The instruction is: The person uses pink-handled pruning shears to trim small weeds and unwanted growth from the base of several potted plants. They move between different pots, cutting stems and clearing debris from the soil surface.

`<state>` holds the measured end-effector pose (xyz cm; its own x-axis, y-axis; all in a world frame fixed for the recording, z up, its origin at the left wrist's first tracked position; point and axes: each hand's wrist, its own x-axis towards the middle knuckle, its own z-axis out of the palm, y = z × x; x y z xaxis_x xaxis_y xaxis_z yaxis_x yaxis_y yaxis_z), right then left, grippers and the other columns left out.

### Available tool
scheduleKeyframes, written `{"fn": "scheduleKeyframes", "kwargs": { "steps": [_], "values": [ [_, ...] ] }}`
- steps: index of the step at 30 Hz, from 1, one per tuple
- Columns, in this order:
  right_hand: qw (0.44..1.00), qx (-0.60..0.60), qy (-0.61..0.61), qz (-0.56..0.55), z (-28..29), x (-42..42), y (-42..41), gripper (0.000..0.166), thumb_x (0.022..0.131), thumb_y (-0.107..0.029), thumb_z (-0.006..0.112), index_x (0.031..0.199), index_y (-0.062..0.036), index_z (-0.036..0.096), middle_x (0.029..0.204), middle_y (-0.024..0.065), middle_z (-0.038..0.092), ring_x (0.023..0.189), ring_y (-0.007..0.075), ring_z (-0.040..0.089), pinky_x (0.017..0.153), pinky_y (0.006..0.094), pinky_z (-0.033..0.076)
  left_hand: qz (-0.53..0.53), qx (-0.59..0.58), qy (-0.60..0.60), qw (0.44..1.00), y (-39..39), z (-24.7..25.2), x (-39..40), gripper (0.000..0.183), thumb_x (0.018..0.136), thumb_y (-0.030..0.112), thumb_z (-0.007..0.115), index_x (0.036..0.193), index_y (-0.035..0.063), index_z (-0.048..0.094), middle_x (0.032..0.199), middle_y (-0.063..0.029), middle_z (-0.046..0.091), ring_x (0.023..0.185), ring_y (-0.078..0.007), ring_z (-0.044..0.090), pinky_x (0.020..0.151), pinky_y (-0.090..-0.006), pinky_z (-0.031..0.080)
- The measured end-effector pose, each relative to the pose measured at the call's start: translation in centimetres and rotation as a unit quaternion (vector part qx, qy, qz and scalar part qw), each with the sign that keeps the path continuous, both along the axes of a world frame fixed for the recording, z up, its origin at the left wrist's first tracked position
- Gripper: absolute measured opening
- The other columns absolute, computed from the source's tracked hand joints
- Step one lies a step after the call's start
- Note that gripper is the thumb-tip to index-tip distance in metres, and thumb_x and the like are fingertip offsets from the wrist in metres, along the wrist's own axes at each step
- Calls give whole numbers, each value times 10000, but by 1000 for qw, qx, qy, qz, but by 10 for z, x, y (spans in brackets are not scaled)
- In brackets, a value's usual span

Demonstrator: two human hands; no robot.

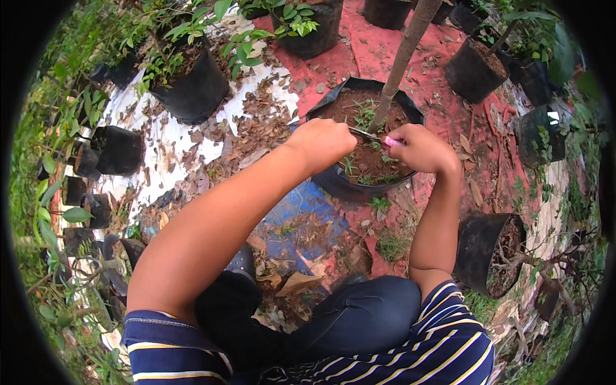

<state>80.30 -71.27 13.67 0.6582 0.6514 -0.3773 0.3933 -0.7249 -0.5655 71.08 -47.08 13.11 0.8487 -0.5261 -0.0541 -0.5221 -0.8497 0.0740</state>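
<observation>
A black grow bag (370, 192) of reddish-brown soil (375, 166) stands before me, with small green weeds and a thin tree trunk (402, 62) rising from it, leaning to the upper right. Over the soil, my left hand (327, 144) is closed on one end of a narrow dark tool (365, 134), perhaps a blade; its exact kind cannot be told. The other end, with a pink-and-white handle (393, 142), is in my right hand (418, 148). The tool lies just in front of the trunk's base; whether they touch is unclear.
Black grow bags with plants stand at the upper left (195, 91), the top (310, 36), the upper right (474, 72) and the left (120, 149). One bag (481, 250) lies tipped at the right. Dry leaves litter the red sheet (433, 101) and blue sheet (298, 207).
</observation>
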Motion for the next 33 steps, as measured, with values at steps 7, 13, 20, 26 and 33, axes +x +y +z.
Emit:
{"fn": "scheduleKeyframes", "kwargs": {
  "steps": [7,13,20,26,33],
  "values": [
    [991,-1,-134,28,16,-43,-44,190,855,-183,672,882,5,669,812,236,661,852,442,641,756,528,476,-33,-12,-65,997,27,1,28,172,786,12,671,953,18,712,1003,-168,720,979,-368,714,845,-461,595],
    [997,31,-73,-4,16,-78,-60,166,845,-142,683,933,-1,679,928,196,657,945,405,639,840,497,485,60,-273,-28,960,38,-10,60,148,1032,122,588,1066,11,681,1065,-136,732,924,-274,708,789,-364,569],
    [977,-47,-208,-33,-4,-78,-22,171,815,-125,717,911,16,704,1037,168,668,1084,380,629,943,506,476,163,-500,301,796,36,-13,58,169,1127,211,473,1155,65,554,1113,-80,741,878,-109,670,765,-281,543],
    [957,-120,-263,0,-30,-68,6,161,812,-154,764,874,-11,725,1034,168,707,1057,366,664,882,526,480,186,-550,287,762,46,-17,46,185,1131,188,461,1164,31,553,1096,-127,729,975,-165,710,869,-297,570],
    [959,-69,-273,21,-46,-63,8,164,778,-144,794,854,-12,731,976,168,717,1019,370,688,821,536,517,176,-547,283,768,37,-9,43,178,1131,157,453,1162,13,553,1094,-141,723,1018,-186,715,948,-304,575]
  ]
}}
